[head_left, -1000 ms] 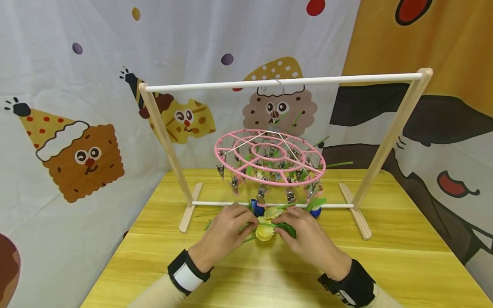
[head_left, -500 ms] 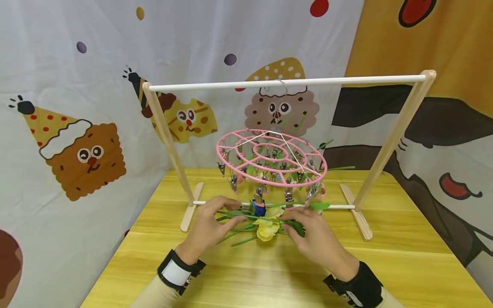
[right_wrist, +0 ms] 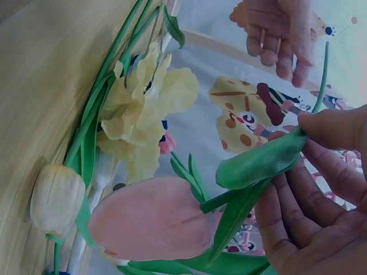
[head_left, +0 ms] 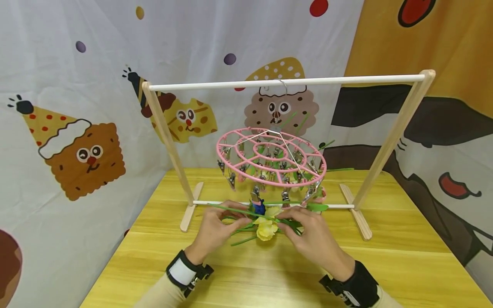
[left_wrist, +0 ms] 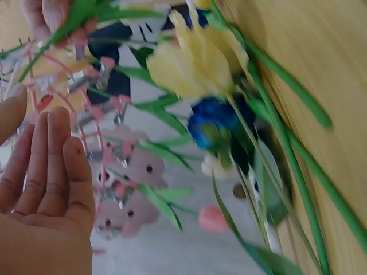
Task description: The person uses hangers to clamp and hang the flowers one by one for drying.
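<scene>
My right hand (head_left: 310,226) pinches the green stem of a pink tulip (right_wrist: 152,220) between thumb and forefinger. A broad leaf (right_wrist: 261,160) lies folded along the stem at the pinch, and the bloom points away from the fingers. In the head view the stem (head_left: 239,209) runs leftward past my left hand (head_left: 215,229). That hand is open, its fingers straight and thumb apart in the left wrist view, and nothing is in its grasp. Between and below the hands lie a yellow flower (head_left: 266,229) and a blue flower (head_left: 259,208) with several loose stems on the table.
A pink round clip hanger (head_left: 269,158) hangs from the white top bar (head_left: 215,86) of a wooden stand, its metal clips dangling just above the hands. Flowers with green stems hang in it. A white tulip (right_wrist: 56,199) lies near the yellow flower. A printed curtain stands behind.
The left hand has parted from the stem near the yellow flower, swung left, then come slightly back right. The stem's left end has risen. My right hand keeps its pinch.
</scene>
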Available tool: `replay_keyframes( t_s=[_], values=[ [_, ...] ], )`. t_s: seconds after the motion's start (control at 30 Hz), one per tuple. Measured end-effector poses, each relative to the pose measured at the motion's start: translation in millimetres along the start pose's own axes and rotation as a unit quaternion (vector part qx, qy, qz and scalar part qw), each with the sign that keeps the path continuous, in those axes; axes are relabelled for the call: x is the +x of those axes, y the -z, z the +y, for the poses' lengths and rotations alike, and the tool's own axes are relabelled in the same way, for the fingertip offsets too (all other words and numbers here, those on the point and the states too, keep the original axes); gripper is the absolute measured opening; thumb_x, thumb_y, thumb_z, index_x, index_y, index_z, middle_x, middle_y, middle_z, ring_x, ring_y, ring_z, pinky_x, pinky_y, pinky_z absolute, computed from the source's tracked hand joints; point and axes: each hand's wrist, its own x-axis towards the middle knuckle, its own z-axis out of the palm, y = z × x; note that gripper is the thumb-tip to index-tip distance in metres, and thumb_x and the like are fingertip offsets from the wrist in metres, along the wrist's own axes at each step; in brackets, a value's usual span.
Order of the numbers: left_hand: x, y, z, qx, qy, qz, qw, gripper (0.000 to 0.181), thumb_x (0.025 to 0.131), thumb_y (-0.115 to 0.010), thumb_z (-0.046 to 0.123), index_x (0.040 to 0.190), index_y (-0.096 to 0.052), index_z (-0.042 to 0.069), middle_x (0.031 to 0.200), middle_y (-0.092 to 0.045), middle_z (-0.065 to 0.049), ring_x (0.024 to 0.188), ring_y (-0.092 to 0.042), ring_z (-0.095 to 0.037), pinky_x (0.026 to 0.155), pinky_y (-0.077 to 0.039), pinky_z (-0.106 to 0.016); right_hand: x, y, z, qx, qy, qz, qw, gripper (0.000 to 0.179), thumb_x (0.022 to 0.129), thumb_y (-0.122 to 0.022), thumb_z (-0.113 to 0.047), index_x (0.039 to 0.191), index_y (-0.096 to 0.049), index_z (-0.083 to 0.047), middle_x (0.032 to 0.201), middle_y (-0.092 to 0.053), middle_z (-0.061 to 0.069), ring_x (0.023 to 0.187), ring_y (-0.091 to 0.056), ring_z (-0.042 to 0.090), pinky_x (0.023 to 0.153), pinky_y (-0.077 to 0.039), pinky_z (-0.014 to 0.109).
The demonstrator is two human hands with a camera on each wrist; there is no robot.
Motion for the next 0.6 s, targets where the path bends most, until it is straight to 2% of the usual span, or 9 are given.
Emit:
replay_keyframes(
  t_s=[0.13, 0.37, 0.6],
  values=[
    [3.3, -12.0, 7.4, -0.027, -0.014, -0.014, 0.9994, 0.02, 0.103, -0.089, 0.005, 0.122, -0.087, 0.01, 0.122, -0.088, -0.014, 0.106, -0.087, -0.013, 0.087, -0.074, -0.038, 2.3, -1.9, -1.6, 0.004, 0.015, 0.006, 0.9999, 0.029, 0.094, -0.097, -0.003, 0.117, -0.088, -0.018, 0.114, -0.089, -0.006, 0.11, -0.086, 0.02, 0.094, -0.073, 0.042],
    [8.0, -21.8, 17.4, -0.086, -0.042, -0.007, 0.9954, 0.016, 0.104, -0.083, -0.005, 0.119, -0.085, 0.001, 0.118, -0.085, -0.024, 0.102, -0.09, -0.02, 0.085, -0.075, -0.052, 4.4, -3.4, -2.9, -0.001, 0.026, 0.015, 0.9995, 0.031, 0.093, -0.097, -0.002, 0.118, -0.089, -0.019, 0.114, -0.09, -0.004, 0.105, -0.086, 0.019, 0.09, -0.073, 0.04],
    [10.6, -22.3, 22.6, -0.066, -0.044, 0.005, 0.9968, 0.015, 0.105, -0.085, -0.002, 0.119, -0.086, 0.003, 0.119, -0.086, -0.019, 0.107, -0.087, -0.014, 0.091, -0.076, -0.041, 5.2, -1.5, -5.6, -0.002, 0.023, 0.015, 0.9996, 0.028, 0.094, -0.096, -0.003, 0.119, -0.09, -0.016, 0.114, -0.091, 0.001, 0.094, -0.086, 0.014, 0.081, -0.072, 0.034]
  ],
)
